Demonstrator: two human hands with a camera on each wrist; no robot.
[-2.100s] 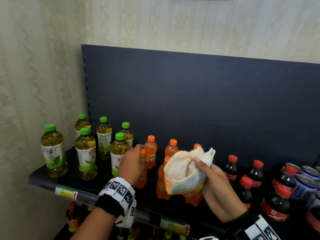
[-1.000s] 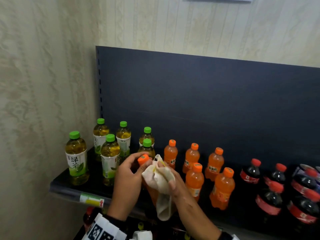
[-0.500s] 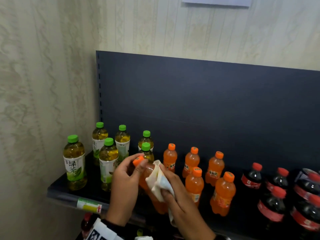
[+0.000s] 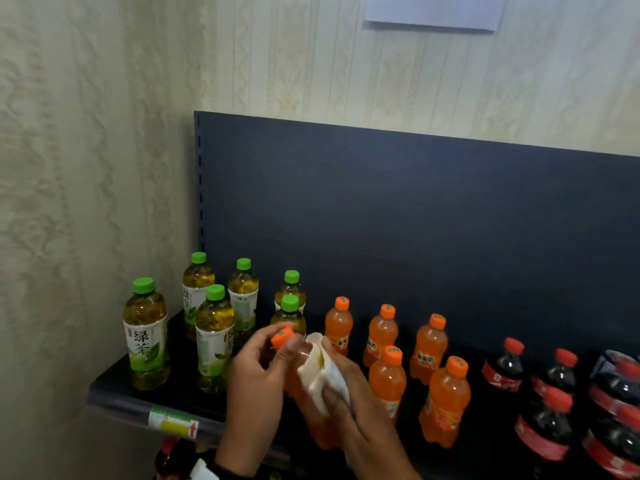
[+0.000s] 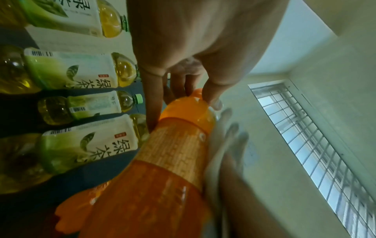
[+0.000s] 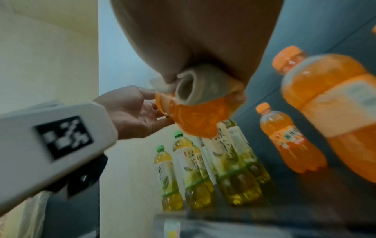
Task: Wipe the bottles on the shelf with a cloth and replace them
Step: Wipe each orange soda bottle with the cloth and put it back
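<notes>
An orange soda bottle is held tilted in front of the shelf. My left hand pinches its orange cap and neck; in the left wrist view the left hand's fingers curl round the cap above the bottle. My right hand wraps a white cloth around the bottle's body. The right wrist view shows the cloth bunched under the palm against the bottle. Much of the bottle is hidden by the hands.
Green tea bottles stand at the shelf's left, orange soda bottles in the middle, cola bottles and cans at the right. A dark back panel rises behind them. More bottles sit on a lower shelf.
The bottle has been lifted off the shelf and tipped. The right hand with the cloth has slid down its body while the left hand keeps hold of the cap.
</notes>
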